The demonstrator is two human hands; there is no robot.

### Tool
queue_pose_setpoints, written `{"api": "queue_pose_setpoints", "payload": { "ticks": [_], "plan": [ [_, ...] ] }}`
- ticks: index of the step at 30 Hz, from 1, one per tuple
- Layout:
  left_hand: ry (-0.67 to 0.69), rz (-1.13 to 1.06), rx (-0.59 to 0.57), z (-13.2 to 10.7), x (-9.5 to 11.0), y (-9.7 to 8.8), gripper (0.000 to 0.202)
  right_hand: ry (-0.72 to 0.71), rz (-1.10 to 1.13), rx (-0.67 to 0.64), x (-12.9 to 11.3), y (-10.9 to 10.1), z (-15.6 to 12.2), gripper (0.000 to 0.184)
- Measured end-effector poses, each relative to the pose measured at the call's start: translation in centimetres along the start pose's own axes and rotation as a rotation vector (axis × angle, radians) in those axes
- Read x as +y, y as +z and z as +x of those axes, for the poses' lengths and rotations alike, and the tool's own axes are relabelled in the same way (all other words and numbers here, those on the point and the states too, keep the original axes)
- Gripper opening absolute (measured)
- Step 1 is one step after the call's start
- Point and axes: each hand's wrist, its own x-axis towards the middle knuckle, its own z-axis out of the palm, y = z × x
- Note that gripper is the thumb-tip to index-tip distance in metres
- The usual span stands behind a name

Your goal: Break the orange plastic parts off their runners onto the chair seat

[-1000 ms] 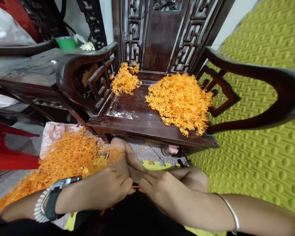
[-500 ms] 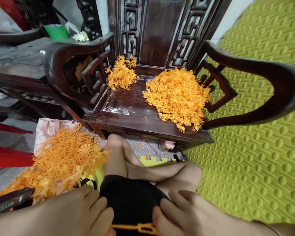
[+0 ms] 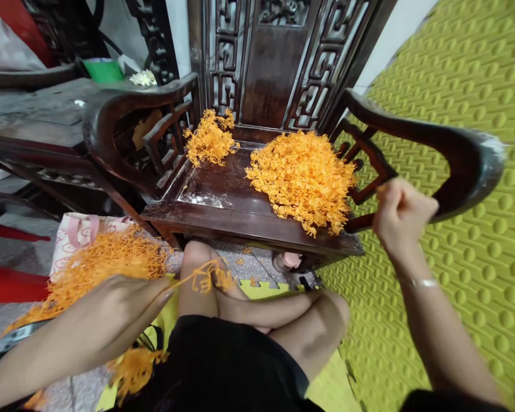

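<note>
My left hand (image 3: 129, 306) pinches the thin stem of an orange plastic piece (image 3: 208, 276), whose branched, loop-like end hangs blurred over my knee. Below and behind that hand spreads a big tangle of orange stringy plastic pieces (image 3: 124, 246). My right hand (image 3: 401, 214) is closed in a fist, raised in front of the chair's right armrest (image 3: 459, 146); a hint of orange shows at its fingers, but what it holds is hidden. Closest to it on the seat lies a large heap of small orange plastic pieces (image 3: 304, 177). A smaller orange pile (image 3: 210, 137) sits at the seat's back left.
The dark carved wooden chair (image 3: 257, 214) faces me. Left of it stands a wooden side table (image 3: 34, 114) with a green container (image 3: 103, 70). A printed cloth bag (image 3: 66, 240) is behind the tangle. Yellow bumpy matting (image 3: 467, 257) covers the right side.
My hands were together low over my lap, with an orange piece between them. Now they are far apart: the right has swung up and right, the left forward with an orange piece.
</note>
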Motion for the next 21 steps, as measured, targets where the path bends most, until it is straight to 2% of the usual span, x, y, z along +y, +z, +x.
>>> {"api": "queue_pose_setpoints", "payload": {
  "ticks": [1,2,4,6,8,9,11,13,14,15,16,17,20,21],
  "plan": [
    [-0.022,-0.045,-0.008,0.7,0.1,0.3,0.027,0.101,-0.02,0.047,0.8,1.7,1.9,0.041],
    [-0.05,-0.086,-0.006,1.3,0.1,0.6,0.026,0.121,-0.045,0.049,1.6,3.4,3.6,0.041],
    [-0.103,-0.134,0.019,2.1,-0.1,1.1,0.027,0.126,-0.067,0.0,3.4,6.7,6.1,0.029],
    [-0.117,-0.126,0.048,2.4,-0.4,1.3,0.027,0.121,-0.049,-0.111,5.0,9.4,6.8,0.019],
    [-0.123,-0.1,0.07,2.4,-0.9,1.2,0.027,0.141,-0.018,-0.193,6.0,11.0,6.1,0.023],
    [-0.13,-0.098,0.076,2.4,-1.0,1.0,0.027,0.156,-0.01,-0.185,6.1,11.4,5.5,0.024],
    [-0.148,-0.109,0.089,2.6,-1.3,0.6,0.027,0.161,0.0,-0.081,5.2,11.1,4.2,0.024],
    [-0.142,-0.102,0.104,3.1,-1.3,0.4,0.028,0.136,0.06,0.053,2.5,9.9,3.0,0.023],
    [-0.123,-0.091,0.109,3.5,-1.3,0.4,0.029,0.122,0.14,0.074,0.5,9.1,2.4,0.023],
    [-0.102,-0.075,0.113,3.9,-1.2,0.4,0.028,0.115,0.274,0.041,-1.8,8.2,1.7,0.026],
    [-0.079,-0.055,0.113,4.4,-1.2,0.6,0.028,0.099,0.47,-0.064,-4.3,7.5,1.0,0.029],
    [-0.048,-0.027,0.118,4.8,-1.0,0.8,0.027,0.083,0.7,-0.243,-6.8,6.7,0.2,0.033],
    [0.157,0.1,0.175,5.6,-0.8,1.7,0.026,0.132,1.389,-1.0,-13.1,5.1,-2.4,0.048],
    [0.242,0.151,0.203,5.6,-0.8,2.0,0.028,0.166,1.549,-1.194,-14.5,4.6,-3.1,0.053]
  ]
}}
